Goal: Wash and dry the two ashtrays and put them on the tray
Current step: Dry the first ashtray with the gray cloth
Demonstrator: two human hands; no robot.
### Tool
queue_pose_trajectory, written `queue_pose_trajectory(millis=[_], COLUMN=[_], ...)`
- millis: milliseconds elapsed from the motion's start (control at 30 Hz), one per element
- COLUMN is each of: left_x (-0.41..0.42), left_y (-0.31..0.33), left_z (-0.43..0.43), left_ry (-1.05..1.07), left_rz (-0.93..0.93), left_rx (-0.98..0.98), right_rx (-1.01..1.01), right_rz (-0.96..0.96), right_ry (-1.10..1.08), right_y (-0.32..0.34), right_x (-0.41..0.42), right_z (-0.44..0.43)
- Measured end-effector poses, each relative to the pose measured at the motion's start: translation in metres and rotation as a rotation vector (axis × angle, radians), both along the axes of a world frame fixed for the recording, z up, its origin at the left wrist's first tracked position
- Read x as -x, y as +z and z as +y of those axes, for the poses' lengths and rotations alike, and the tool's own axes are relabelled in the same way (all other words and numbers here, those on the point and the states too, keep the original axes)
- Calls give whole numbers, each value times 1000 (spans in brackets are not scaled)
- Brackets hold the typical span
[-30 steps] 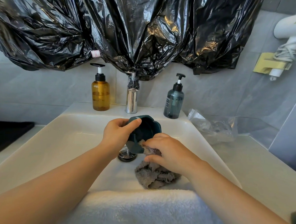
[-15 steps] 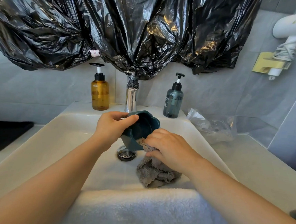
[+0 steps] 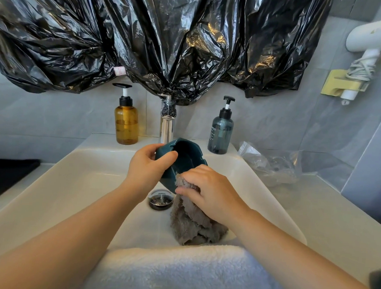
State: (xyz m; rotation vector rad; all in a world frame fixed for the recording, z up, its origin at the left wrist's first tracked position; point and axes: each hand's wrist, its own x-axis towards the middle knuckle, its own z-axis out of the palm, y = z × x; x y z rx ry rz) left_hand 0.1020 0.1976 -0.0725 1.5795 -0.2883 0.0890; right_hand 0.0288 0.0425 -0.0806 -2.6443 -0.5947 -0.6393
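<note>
Your hands share one job, the right hand (image 3: 211, 194) pinching a grey cloth (image 3: 193, 225) to the teal ashtray (image 3: 184, 157) that the left hand (image 3: 149, 171) grips tilted over the sink (image 3: 89, 171), so cleaning looks unfinished, with drying and traying left

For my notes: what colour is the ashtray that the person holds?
The ashtray is dark teal; head view.

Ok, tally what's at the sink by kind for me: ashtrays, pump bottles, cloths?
Ashtrays: 1, the teal ashtray held by the left hand
Pump bottles: 2, the amber bottle and the blue-grey bottle
Cloths: 2, the grey cloth gripped by the right hand and the white towel
Total: 5
</note>
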Motion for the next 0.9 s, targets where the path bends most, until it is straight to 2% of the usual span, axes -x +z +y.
queue_pose_trajectory(millis=[133, 267, 600, 800, 900], left_x=[-1, 0, -5, -3, -2], left_y=[5, 8, 4, 1, 1], left_z=[5, 7, 5, 2, 1], left_ry=[-14, -45, -19, 44, 43], left_rz=[-59, -76, -29, -36, -28], left_rx=[-102, -150, -123, -56, -36], right_rx=[193, 243, 134, -110, -44], right_rz=[77, 64, 78, 66, 67], right_ry=[9, 13, 18, -40, -16], right_y=[3, 5, 1, 1, 0], right_x=[1, 4, 4, 3, 3], right_z=[-6, -11, -9, -9, -5])
